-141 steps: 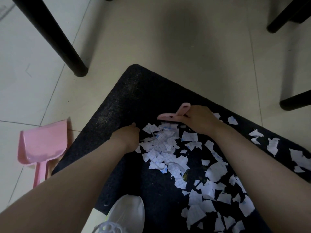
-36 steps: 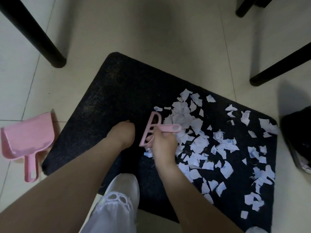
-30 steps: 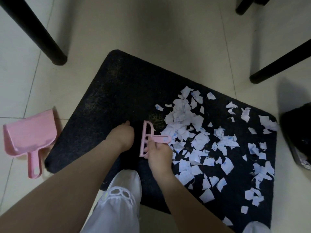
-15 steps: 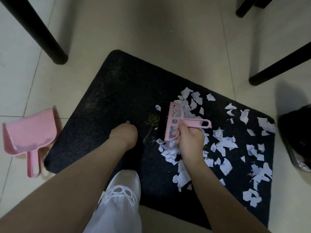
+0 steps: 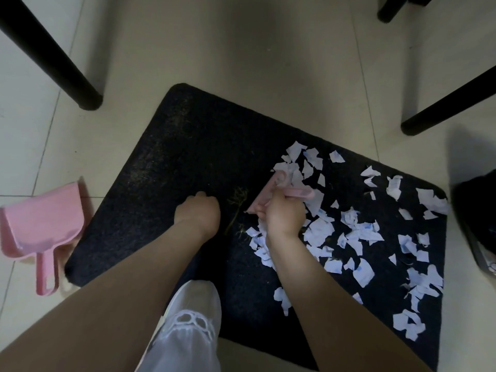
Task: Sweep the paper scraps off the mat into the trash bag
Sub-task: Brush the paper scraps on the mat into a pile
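The right hand (image 5: 284,216) has its fingers curled round the handle of a small pink hand brush (image 5: 271,191), whose head lies on the black mat (image 5: 171,167) at the left edge of the paper. The left hand (image 5: 198,214) rests on the mat just beside it with its fingers bent under, apparently bracing; it seems to hold nothing, though the fingertips are tucked out of sight.

The paper scraps (image 5: 349,224) cover the right half of the mat, thickest just beside the brush and thinning towards the right and near edges. The left half shows no paper, only a few wisps of straw-coloured fibre (image 5: 237,202) between the hands. I judge the job to be at an early stage: the scraps are partly herded together but none has left the mat. The pink dustpan (image 5: 40,224) lies unused on the tiled floor (image 5: 241,63), off the mat's left edge.

A dark shape (image 5: 475,208) cut off at the right edge may be the trash bag; too little shows to be sure. The brush's bristles are hidden beneath its head and the hand.
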`<state>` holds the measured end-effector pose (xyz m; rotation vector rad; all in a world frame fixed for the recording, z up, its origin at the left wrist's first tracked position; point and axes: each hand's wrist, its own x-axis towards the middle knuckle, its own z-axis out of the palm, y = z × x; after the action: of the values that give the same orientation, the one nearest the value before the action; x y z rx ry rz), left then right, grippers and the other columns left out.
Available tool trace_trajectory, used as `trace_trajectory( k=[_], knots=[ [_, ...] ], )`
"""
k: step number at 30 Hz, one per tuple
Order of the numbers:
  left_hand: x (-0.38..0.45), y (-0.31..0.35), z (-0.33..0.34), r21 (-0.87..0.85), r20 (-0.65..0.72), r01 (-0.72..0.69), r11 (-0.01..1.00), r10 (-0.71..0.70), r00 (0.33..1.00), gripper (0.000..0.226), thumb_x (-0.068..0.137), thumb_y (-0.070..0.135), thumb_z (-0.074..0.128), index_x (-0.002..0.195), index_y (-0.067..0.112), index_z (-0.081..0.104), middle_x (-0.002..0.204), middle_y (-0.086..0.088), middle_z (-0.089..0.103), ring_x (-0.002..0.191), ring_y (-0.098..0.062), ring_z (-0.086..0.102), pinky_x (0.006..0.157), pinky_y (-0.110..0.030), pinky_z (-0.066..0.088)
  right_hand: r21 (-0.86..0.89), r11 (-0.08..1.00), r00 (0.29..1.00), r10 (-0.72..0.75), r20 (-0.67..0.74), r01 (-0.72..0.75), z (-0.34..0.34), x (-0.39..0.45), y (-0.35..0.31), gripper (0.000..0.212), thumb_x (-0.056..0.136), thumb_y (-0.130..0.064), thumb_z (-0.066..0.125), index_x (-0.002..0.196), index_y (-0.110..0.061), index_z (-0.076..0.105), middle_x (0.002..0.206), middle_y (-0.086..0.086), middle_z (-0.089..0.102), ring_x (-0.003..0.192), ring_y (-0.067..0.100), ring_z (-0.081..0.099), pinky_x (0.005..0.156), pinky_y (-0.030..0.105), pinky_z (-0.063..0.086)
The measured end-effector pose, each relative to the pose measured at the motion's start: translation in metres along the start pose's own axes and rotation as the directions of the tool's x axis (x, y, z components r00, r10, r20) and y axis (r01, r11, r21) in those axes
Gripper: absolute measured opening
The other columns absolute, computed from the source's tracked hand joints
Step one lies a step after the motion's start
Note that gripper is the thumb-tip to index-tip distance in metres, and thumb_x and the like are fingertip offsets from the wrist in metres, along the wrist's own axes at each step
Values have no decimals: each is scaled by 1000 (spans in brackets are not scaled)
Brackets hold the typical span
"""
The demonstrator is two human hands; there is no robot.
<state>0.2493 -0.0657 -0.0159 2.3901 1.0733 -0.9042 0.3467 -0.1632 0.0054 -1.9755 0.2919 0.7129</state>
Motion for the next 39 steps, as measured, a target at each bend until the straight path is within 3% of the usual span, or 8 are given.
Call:
trace_trajectory(
  k=[5,7,11,16,20,30,37,39],
  knots=[
    [7,7,-1,-45,-34,-72,996,71,997,39,89,6,45,128,8,48,132,-12,43,116,-30,49,96,-41,48,71,995,997,-78,30,75,-35,-4,-28,27,94,-23,52,71,-15,65,68,4,69,50,15,59,59,35,49],
    [14,11,-2,-52,-24,-128,990,127,992,46,90,7,44,137,9,42,141,-12,38,122,-30,46,101,-41,46,-139,957,967,-250,45,254,-52,7,-43,34,96,-34,50,72,-15,67,74,3,71,61,18,64,64,34,50],
    [29,23,-11,-41,25,-234,971,236,972,55,96,15,41,149,13,26,159,-8,11,142,-27,25,115,-41,31,-616,616,848,-501,174,490,-76,54,-71,39,96,-47,43,87,-19,68,79,-1,65,83,23,65,66,27,39],
    [42,45,-21,3,61,-287,958,286,956,59,98,17,42,151,10,17,160,-9,6,145,-25,21,117,-38,28,-630,502,789,-522,325,592,-80,116,-89,32,98,-40,47,119,-23,65,118,6,64,107,22,60,87,27,43],
    [48,52,-19,25,112,-290,957,285,952,54,99,16,38,150,8,21,156,-12,18,140,-26,30,115,-37,31,-689,392,776,-474,417,610,-67,142,-98,34,101,-35,42,123,-18,62,118,14,60,107,29,58,83,28,42],
    [48,55,-16,104,151,-259,960,242,958,62,99,16,41,152,9,9,160,-9,-1,146,-24,19,118,-36,25,-749,270,788,-341,513,605,-71,138,-70,42,100,-41,38,116,-11,64,114,12,66,103,26,61,83,32,45],
    [48,55,-15,123,178,-251,960,227,958,65,98,14,42,152,8,6,160,-9,-8,148,-25,12,120,-38,21,-693,261,696,-543,470,672,-85,136,-89,42,100,-47,36,122,-23,62,118,7,65,104,24,62,81,29,46],
    [47,56,-15,117,189,-248,962,224,956,67,98,14,43,152,8,5,160,-9,-8,148,-25,10,120,-38,20,-709,288,724,-530,442,644,-76,143,-93,45,97,-51,38,120,-22,63,113,4,66,98,22,63,75,27,46]
  ],
)
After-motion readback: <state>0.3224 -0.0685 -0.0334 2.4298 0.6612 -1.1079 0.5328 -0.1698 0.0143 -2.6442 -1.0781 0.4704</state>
